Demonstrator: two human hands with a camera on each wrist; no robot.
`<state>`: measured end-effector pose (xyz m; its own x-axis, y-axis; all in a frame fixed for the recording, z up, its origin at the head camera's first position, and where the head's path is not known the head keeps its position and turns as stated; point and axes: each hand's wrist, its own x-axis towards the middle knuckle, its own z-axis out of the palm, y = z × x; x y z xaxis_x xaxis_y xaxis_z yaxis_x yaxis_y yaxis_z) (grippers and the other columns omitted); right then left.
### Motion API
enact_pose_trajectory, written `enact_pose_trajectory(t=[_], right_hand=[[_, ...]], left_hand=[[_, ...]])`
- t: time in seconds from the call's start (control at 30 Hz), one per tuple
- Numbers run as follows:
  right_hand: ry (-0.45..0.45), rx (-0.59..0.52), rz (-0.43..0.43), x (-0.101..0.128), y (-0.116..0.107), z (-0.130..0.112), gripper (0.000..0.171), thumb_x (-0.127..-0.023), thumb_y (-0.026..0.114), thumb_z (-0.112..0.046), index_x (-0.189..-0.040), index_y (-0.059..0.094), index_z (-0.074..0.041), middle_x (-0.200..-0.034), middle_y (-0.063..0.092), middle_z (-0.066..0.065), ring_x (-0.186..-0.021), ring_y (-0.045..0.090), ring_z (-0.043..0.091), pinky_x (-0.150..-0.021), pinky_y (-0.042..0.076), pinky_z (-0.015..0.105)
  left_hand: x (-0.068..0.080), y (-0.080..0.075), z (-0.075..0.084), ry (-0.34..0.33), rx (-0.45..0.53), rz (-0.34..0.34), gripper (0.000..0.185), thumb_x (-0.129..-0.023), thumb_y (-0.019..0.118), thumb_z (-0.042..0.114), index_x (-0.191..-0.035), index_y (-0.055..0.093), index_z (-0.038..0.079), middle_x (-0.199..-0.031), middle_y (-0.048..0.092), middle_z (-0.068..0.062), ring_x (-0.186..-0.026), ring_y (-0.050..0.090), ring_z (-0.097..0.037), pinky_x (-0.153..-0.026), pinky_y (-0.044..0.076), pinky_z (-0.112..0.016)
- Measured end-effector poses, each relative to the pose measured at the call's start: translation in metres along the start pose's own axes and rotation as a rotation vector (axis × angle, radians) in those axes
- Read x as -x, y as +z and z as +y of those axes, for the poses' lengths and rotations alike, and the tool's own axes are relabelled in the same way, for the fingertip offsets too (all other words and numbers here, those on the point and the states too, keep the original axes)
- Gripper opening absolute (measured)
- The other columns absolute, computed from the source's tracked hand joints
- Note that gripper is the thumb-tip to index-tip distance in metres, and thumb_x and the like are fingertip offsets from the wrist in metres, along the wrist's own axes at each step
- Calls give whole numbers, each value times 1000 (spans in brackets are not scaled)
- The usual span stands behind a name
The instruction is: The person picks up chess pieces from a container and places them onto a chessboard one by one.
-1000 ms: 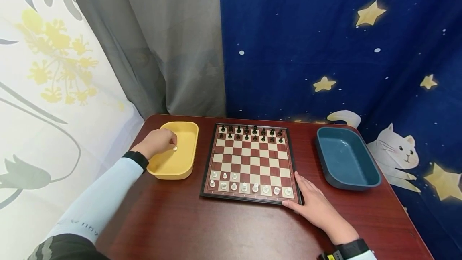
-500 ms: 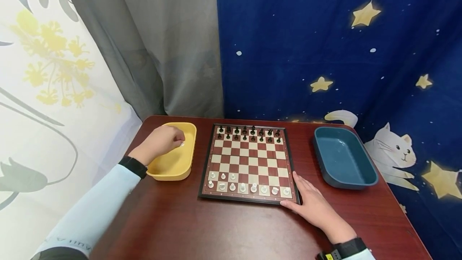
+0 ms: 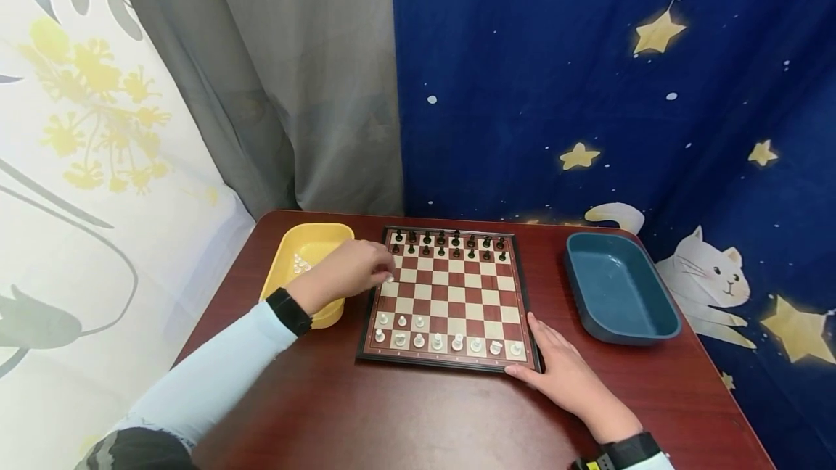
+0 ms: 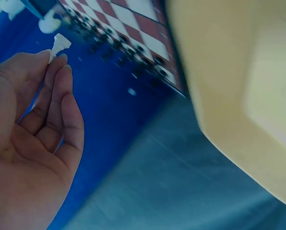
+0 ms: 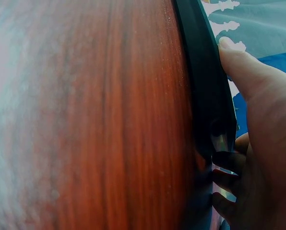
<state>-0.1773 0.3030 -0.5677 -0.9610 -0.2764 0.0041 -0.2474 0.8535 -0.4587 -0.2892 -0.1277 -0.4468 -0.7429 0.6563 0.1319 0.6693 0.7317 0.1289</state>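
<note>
My left hand pinches a white pawn between thumb and fingertips, over the left edge of the chessboard. In the left wrist view the pawn's wider end sticks out past the fingertips. My right hand rests at the board's near right corner, thumb along the front edge and fingers along the right side. White chess pieces fill the nearest row, with three white pawns in front of them at the left. Black pieces stand in two rows at the far side.
A yellow tray, partly hidden by the left forearm, stands left of the board with several small white pieces inside. To the right is a blue tray. Behind the brown table hang grey and blue curtains.
My left hand has moved right from over the yellow tray to the board's left edge, carrying the white pawn. White pieces in the tray have come into sight. The right hand stays at the corner.
</note>
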Motion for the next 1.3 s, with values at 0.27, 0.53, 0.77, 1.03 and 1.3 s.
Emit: enact_pose_trajectory(t=[0.27, 0.53, 0.77, 1.03, 1.3], right_hand=[[3, -6, -5, 1, -1, -2, 119, -93, 75, -73, -172, 28, 3, -168, 42, 33, -155, 39, 53, -120, 34, 73], [12, -11, -15, 1, -1, -1, 121, -93, 73, -76, -172, 27, 2, -169, 41, 32, -156, 38, 53, -121, 33, 72], [15, -1, -17, 0, 0, 1, 122, -93, 73, -78, -173, 27, 2, -170, 40, 31, -156, 38, 52, -121, 34, 72], [13, 2, -18, -1, 0, 1, 122, -92, 73, -78, -172, 27, 2, -169, 40, 32, -156, 38, 52, -121, 33, 72], [13, 3, -17, 0, 0, 1, 122, -93, 73, -77, -172, 27, 2, -169, 40, 32, -156, 38, 53, -121, 33, 72]], left_hand=[[-26, 22, 36, 139, 6, -38, 6, -104, 79, 19, -105, 84, 19, -98, 76, 7, -91, 71, -10, -84, 60, -34], [-41, 37, 60, 183, 21, -127, 8, -103, 80, 21, -109, 85, 19, -99, 77, 8, -91, 69, -7, -84, 58, -33], [-44, 52, 72, 196, 18, -204, 4, -103, 81, 20, -105, 83, 23, -98, 76, 11, -85, 65, -4, -79, 55, -30], [-44, 59, 73, 199, 45, -220, 5, -103, 80, 20, -101, 83, 22, -91, 72, 12, -77, 60, -3, -73, 51, -27], [-44, 65, 73, 207, 40, -222, 5, -104, 79, 21, -101, 82, 24, -90, 69, 14, -78, 59, -2, -74, 51, -25]])
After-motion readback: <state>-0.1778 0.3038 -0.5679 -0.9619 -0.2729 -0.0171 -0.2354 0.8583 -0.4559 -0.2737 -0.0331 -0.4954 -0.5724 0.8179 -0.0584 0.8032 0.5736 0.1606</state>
